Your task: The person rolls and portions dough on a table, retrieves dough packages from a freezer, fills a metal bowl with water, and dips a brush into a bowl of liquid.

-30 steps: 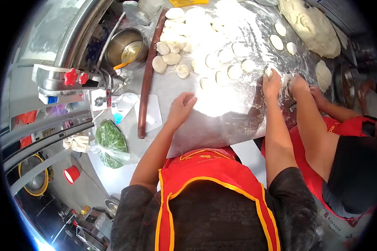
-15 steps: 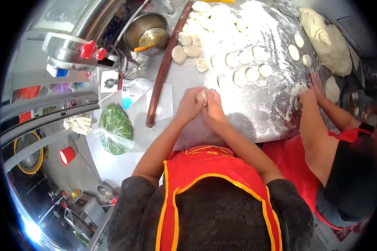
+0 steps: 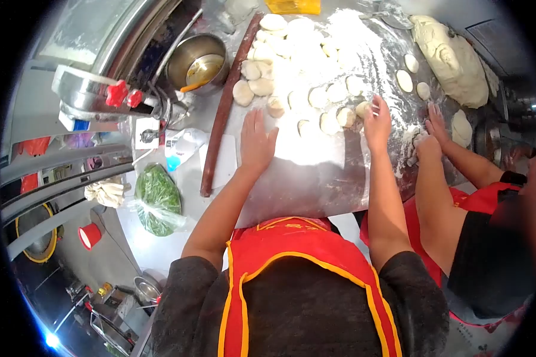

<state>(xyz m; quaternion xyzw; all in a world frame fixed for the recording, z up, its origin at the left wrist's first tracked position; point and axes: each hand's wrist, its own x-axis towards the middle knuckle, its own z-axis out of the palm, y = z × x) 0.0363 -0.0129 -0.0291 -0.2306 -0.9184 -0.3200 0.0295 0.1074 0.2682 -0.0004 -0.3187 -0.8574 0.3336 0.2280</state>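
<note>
My left hand [image 3: 258,140] lies over the metal worktop with its fingers stretched out, just left of a flattened dough piece [image 3: 275,107]. Nothing shows in it. Farther right, my right hand [image 3: 377,124] is raised beside the end of a row of dough rounds, its thumb and fingers apart. Its thumb side is close to a dough round [image 3: 362,109]; whether they touch I cannot tell. More dough rounds [image 3: 329,123] sit in rows on the floured surface, and a brighter cluster [image 3: 262,87] is at the upper left.
A long brown wooden rod [image 3: 223,113] runs along the left side. Beyond it are a metal pot [image 3: 198,64] and a bag of greens [image 3: 158,199]. On the right, a co-worker's hands [image 3: 430,140] work near a large dough mass [image 3: 449,59].
My hands were together around a small dough piece; now they are apart, left hand leftward, right hand up and right. That piece cannot be picked out now. The view has shifted slightly.
</note>
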